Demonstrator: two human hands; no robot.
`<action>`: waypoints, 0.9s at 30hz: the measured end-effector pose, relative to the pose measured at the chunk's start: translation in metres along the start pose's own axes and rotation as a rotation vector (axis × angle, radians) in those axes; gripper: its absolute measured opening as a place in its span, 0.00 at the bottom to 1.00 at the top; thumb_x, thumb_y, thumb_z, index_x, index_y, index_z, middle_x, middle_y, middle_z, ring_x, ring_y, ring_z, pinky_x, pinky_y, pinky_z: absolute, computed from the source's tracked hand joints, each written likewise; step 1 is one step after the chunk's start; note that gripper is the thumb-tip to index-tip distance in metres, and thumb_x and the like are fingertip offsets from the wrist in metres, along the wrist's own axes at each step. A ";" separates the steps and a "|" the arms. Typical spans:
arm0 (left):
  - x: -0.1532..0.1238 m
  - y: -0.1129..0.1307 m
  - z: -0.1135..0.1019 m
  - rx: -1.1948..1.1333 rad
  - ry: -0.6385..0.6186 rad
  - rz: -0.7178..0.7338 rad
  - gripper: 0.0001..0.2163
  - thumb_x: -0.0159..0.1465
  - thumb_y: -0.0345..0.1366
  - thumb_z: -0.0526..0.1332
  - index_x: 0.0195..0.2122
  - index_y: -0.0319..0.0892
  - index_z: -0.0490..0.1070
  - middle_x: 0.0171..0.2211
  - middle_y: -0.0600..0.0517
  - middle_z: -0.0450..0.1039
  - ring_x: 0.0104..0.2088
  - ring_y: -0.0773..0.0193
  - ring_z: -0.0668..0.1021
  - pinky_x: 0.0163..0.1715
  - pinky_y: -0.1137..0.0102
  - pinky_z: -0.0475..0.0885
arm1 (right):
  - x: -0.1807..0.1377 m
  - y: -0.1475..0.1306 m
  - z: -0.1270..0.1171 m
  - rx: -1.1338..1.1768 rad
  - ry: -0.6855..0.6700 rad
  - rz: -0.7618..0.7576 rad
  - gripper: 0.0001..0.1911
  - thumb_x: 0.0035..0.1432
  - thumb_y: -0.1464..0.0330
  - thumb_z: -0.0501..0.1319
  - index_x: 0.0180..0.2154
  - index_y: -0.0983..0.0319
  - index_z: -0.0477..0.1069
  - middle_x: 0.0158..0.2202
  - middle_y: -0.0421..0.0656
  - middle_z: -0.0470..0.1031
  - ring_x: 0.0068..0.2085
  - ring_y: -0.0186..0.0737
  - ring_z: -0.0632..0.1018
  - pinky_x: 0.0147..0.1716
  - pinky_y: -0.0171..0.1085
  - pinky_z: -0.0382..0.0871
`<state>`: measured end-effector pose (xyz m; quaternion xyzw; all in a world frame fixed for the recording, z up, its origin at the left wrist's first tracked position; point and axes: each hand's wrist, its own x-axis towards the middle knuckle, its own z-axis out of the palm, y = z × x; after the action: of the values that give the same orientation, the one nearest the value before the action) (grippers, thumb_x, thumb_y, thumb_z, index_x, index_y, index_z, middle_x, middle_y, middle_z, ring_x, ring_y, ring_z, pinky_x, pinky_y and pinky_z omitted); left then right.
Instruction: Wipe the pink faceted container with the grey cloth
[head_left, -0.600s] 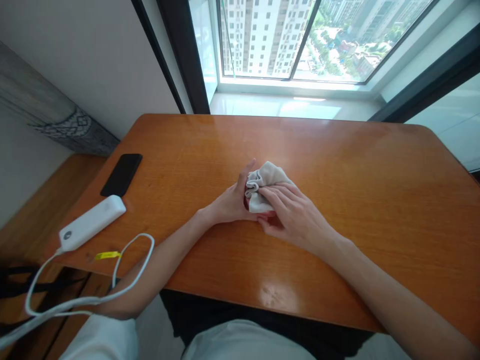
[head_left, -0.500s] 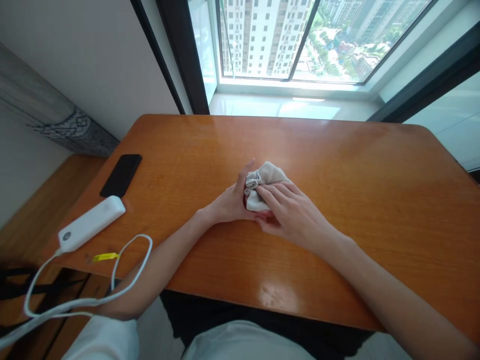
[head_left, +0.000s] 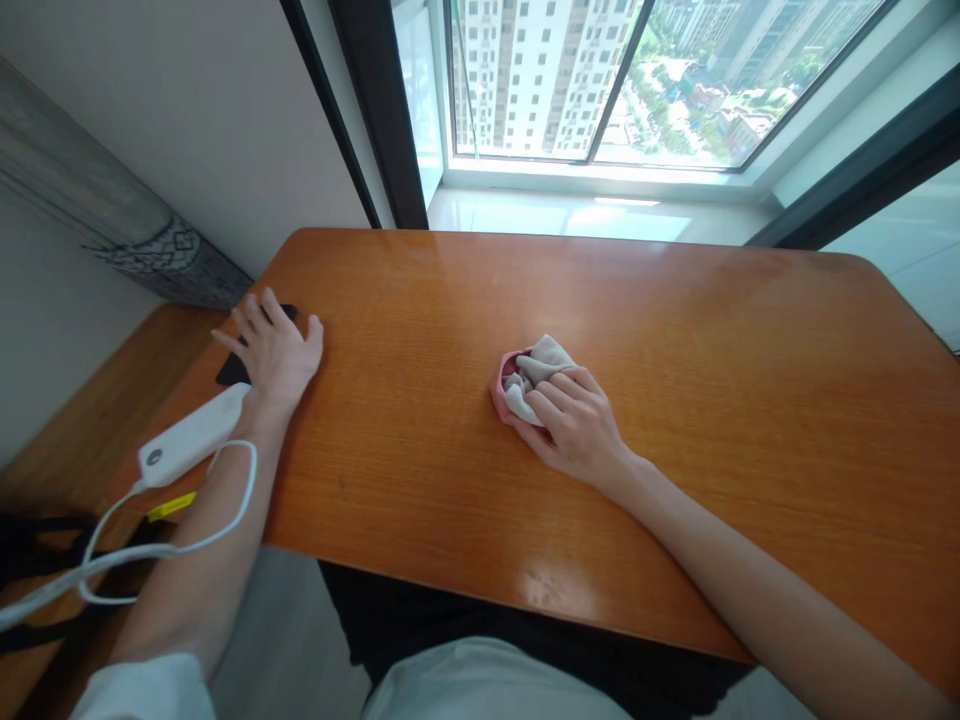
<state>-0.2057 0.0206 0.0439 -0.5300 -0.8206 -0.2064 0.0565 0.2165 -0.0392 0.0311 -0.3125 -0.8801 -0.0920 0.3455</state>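
Near the middle of the table, my right hand (head_left: 579, 425) is closed on a crumpled light grey cloth (head_left: 553, 355). The cloth sits partly inside a small pink round container (head_left: 496, 388), whose curved rim shows on the left. My right fingers and thumb cover much of both, so the container's exact kind is hidden. Far to the left, my left hand (head_left: 276, 345) has its fingers spread and holds nothing. It hovers over or rests on a black phone (head_left: 232, 371), largely covering it; whether they touch I cannot tell.
A white power-bank-like device (head_left: 191, 440) lies under my left wrist, with a white cable (head_left: 157, 550) looping across my forearm. A yellow tag (head_left: 171, 507) is beside it. The wooden table (head_left: 712, 400) ends near a window (head_left: 600, 90).
My left hand has let go of the cloth and container and swung left to the phone, fingers spreading. My right hand stays on the cloth; the pink container's rim now shows.
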 end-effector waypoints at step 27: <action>-0.140 0.202 0.069 -1.137 -0.477 0.870 0.65 0.59 0.65 0.78 0.83 0.55 0.33 0.82 0.34 0.46 0.82 0.32 0.58 0.79 0.34 0.62 | -0.007 0.019 0.001 0.985 0.458 1.024 0.27 0.73 0.42 0.64 0.34 0.56 0.73 0.27 0.36 0.71 0.26 0.36 0.68 0.26 0.37 0.62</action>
<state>0.0433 0.0011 -0.0058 -0.7839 -0.2943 -0.4371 -0.3285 0.2308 -0.0272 0.0246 -0.4655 -0.4696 0.4226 0.6198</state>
